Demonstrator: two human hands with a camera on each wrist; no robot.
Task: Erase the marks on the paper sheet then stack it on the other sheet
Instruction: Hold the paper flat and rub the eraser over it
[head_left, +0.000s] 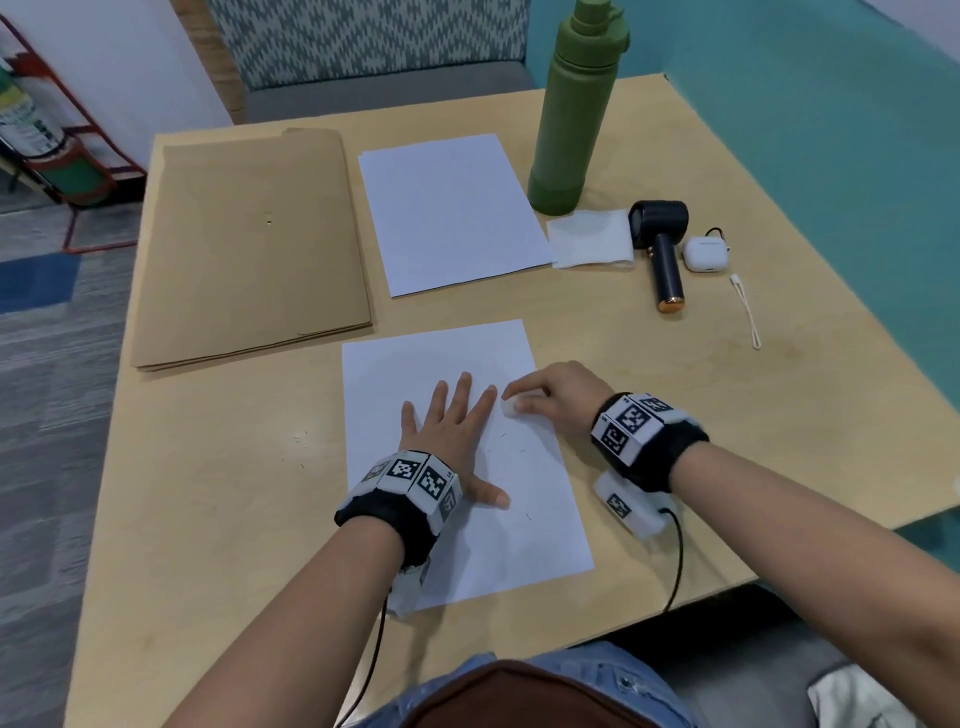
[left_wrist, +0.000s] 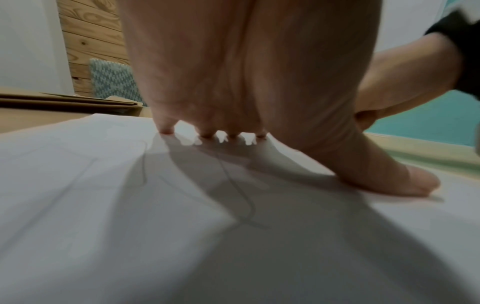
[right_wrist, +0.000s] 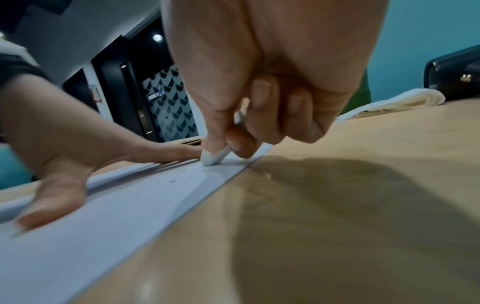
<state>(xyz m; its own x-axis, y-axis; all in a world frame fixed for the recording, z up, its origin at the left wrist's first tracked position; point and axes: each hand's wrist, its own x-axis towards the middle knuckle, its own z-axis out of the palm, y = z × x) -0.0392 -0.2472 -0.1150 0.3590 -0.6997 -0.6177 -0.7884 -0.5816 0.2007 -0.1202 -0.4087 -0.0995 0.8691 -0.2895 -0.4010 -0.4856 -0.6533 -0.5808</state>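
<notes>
While the left hand (head_left: 451, 431) lies flat with fingers spread and straight on the near paper sheet (head_left: 540, 525), the right hand (head_left: 553, 397) pinches a small white eraser (head_left: 510, 407) between thumb and curled fingers and presses its tip to the same sheet near its right edge. In the right wrist view the eraser (right_wrist: 215, 157) touches the paper just inside that edge, with the left hand's fingertips (right_wrist: 182, 153) close beside it. The left wrist view shows the left hand's thumb (left_wrist: 405, 181) and fingertips down on the sheet, and faint pencil lines (left_wrist: 241, 197) run across the paper beneath the palm. A few small dark flecks (head_left: 511, 441) lie on the sheet just nearer the person than the eraser. This sheet sits on the bench (head_left: 218, 493) at the person's edge, and the other sheet (head_left: 452, 213) lies farther back from it, apart, with bare wood between the two. To the left of the other sheet rests a stack of brown folders (head_left: 249, 244). To its right stands a green bottle (head_left: 571, 114), upright, and just beside the bottle's base lies a folded white tissue (head_left: 592, 239). Beyond the tissue, farther right, a dark handheld fan (head_left: 660, 244) lies on its side, then a white earbud case (head_left: 705, 253) and a thin white strap (head_left: 748, 312).
</notes>
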